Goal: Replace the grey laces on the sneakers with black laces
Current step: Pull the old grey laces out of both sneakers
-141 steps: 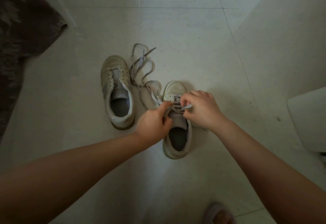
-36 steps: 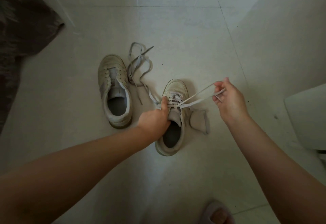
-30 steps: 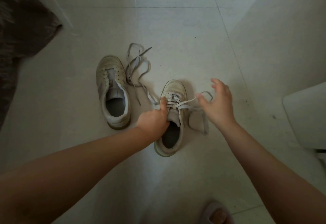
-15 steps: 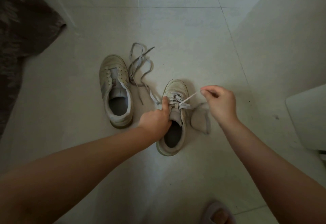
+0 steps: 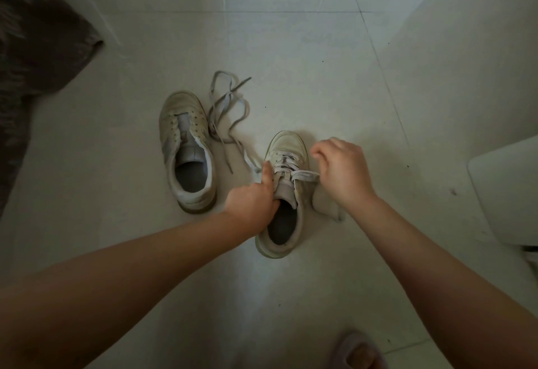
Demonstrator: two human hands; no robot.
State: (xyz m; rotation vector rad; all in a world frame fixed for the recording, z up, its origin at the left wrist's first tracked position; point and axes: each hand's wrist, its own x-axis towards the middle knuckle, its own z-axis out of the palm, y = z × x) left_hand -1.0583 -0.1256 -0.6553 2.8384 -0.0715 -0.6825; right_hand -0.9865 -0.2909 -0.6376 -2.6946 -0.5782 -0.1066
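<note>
Grey tile floor (image 5: 291, 34) carries everything, so start there: both sneakers sit on it, toes toward 12 o'clock. Your unlaced sneaker (image 5: 186, 153) lies at 9 o'clock of the one you are working, its eyelets bare, and its pulled-out grey lace (image 5: 230, 106) sprawls loose between the two shoes. The laced sneaker (image 5: 286, 194) is the job in hand. Your left hand (image 5: 253, 200) grips its collar, thumb pressed up along the eyelet row, as it did a second ago. Your right hand (image 5: 343, 171) has come back in from its long pull toward 3 o'clock and now sits curled just beside the shoe, seemingly pinching the free run of the shoe's lace (image 5: 305, 176) at the upper eyelets; the fingertips are hidden, so that grip is a judgement. The top crossing looks freed, with lower crossings still threaded. No black laces are in view yet.
</note>
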